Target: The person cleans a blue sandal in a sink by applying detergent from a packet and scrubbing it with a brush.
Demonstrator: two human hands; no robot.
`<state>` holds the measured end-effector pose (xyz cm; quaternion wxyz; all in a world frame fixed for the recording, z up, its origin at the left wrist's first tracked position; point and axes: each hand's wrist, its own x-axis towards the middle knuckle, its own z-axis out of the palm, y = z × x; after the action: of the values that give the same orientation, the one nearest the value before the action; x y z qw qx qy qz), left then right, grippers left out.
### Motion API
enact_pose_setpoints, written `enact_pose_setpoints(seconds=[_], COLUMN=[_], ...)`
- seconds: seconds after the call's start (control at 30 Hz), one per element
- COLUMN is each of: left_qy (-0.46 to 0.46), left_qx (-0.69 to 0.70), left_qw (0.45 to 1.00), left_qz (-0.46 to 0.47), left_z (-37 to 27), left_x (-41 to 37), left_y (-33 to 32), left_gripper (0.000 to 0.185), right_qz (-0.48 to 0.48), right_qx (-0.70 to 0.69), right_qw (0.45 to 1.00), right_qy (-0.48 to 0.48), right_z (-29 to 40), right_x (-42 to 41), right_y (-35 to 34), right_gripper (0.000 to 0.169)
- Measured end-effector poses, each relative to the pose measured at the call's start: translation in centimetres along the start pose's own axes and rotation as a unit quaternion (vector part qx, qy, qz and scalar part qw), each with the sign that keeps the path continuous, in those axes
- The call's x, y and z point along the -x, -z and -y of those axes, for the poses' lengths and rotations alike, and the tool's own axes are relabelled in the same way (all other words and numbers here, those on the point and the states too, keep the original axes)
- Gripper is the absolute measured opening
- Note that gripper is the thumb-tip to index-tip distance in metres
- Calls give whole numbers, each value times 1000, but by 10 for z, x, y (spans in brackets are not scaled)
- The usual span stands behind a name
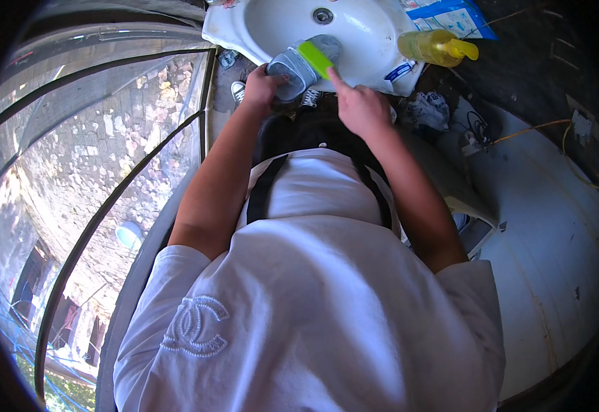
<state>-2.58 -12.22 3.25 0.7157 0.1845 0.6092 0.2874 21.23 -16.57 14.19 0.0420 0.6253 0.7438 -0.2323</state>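
My left hand point(264, 88) grips the near end of a grey slide sandal point(286, 77), thumb on top. The sandal is tilted over the front rim of a white ceramic washbasin point(376, 38), its far end above the bowl. My right hand point(364, 105) holds a bright green brush point(314, 59), with the index finger stretched along its back. The brush lies against the sandal's strap area; its bristles are hidden underneath. A metal drain point(323, 16) shows in the bowl beyond the sandal.
On the basin's right side are a yellow pump bottle point(425, 47) and a blue-and-white tube point(400, 71). Blue-and-white packaging point(448, 20) lies behind them. A crumpled plastic bag point(429, 110) and cables point(477, 126) are lower right. A dark-framed window point(119, 195) runs along the left.
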Motion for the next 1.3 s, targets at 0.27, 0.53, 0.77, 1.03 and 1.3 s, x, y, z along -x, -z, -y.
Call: enact_pose_setpoints(seconds=[0.27,0.53,0.77,1.03,1.3], left_qy=[125,207,59,-51,-84], left_qx=[156,218,105,8,-172], left_qw=[980,951,985,984,953], left_qz=[20,68,121,173,232], left_z=[-5,-23,-45,-77,-97], left_x=[-2,9,57,76,109], left_y=[9,27,53,49,37], left_gripper=[41,48,56,60,62], right_qz=[-63,-86,64,182,239], right_qx=[-69,-49,-157,-236,-258], right_qw=[995,995,984,953,933], right_qy=[40,29,-49,45,74], right_z=[-10,-36,-62,-38,-41], right_x=[9,8,-13,-52,-49], right_y=[-9,5,53,94,113], right_gripper=[57,54,23,23,22])
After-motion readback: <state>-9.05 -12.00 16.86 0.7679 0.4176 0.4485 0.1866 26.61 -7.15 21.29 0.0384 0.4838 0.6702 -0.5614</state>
